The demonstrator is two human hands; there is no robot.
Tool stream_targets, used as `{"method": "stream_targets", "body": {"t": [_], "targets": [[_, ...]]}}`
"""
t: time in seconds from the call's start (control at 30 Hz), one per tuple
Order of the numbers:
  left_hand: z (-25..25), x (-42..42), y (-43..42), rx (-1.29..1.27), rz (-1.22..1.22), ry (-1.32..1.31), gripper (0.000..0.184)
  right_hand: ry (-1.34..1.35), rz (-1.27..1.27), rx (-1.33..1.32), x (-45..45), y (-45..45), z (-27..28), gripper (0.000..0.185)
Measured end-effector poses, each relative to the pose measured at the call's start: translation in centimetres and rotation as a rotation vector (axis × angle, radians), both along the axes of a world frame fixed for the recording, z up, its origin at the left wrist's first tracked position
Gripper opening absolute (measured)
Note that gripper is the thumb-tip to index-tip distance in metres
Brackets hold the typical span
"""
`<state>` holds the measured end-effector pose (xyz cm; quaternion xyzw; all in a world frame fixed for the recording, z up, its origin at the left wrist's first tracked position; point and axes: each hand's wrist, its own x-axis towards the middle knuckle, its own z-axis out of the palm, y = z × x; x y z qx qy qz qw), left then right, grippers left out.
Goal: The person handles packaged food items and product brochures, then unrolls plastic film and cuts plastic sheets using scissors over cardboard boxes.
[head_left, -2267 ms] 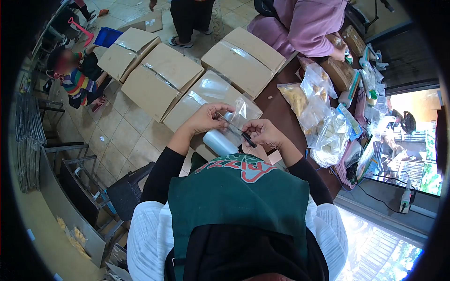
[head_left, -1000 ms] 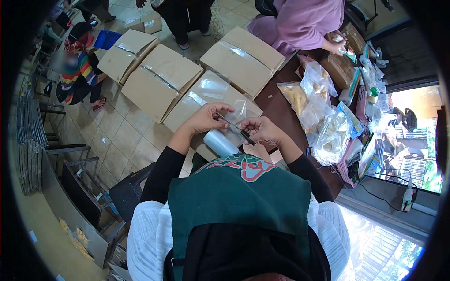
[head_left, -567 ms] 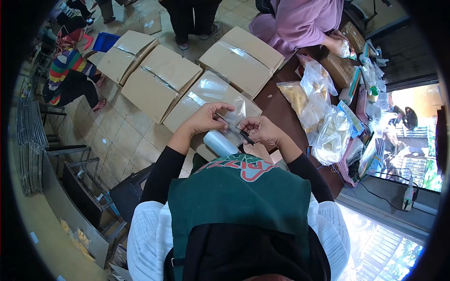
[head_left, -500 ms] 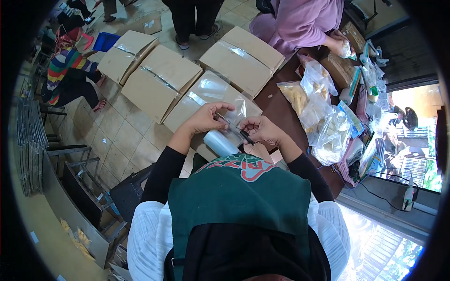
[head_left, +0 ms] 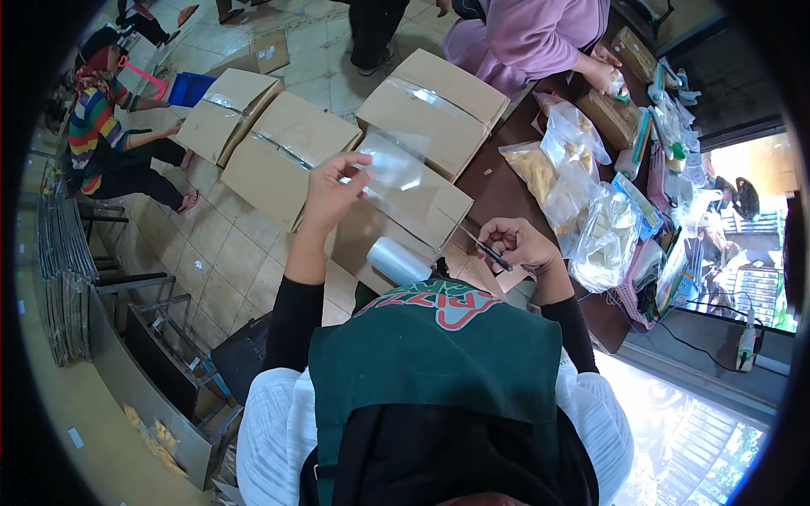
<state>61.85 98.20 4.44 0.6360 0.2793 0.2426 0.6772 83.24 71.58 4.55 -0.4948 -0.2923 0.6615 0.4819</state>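
My left hand (head_left: 337, 190) pinches the edge of a clear plastic sheet (head_left: 395, 164), raised over the nearest cardboard box (head_left: 422, 207). Off to the right, my right hand (head_left: 516, 244) is closed around the black handle of a thin, pointed tool (head_left: 485, 250), its tip towards the box. The tool's exact kind is hard to make out. A roll of clear plastic (head_left: 396, 260) lies between my hands, close to my apron.
More taped boxes (head_left: 283, 143) stand ahead and left. On the brown table (head_left: 498, 190) at right are filled plastic bags (head_left: 574, 169). A person in pink (head_left: 531, 42) works beyond it; a person in stripes (head_left: 93, 126) is at far left. A blue bin (head_left: 190, 88) stands behind the boxes.
My hands have moved apart: the left up and left with the plastic sheet, the right to the right with the tool. The person in stripes has shifted, an arm now stretched towards the boxes.
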Motion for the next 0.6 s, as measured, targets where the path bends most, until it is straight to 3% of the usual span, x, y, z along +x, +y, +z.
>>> {"method": "stream_targets", "body": {"t": [0.27,0.6], "targets": [[-4.2,1.6,2.0,0.237,0.054,0.238,0.019,0.057,-0.038,0.042,-0.7,-1.6,-2.3,0.045],[-4.7,1.3,2.2,0.377,0.106,0.268,0.026,0.087,-0.071,0.073,-1.0,-2.2,-3.0,0.045]]}}
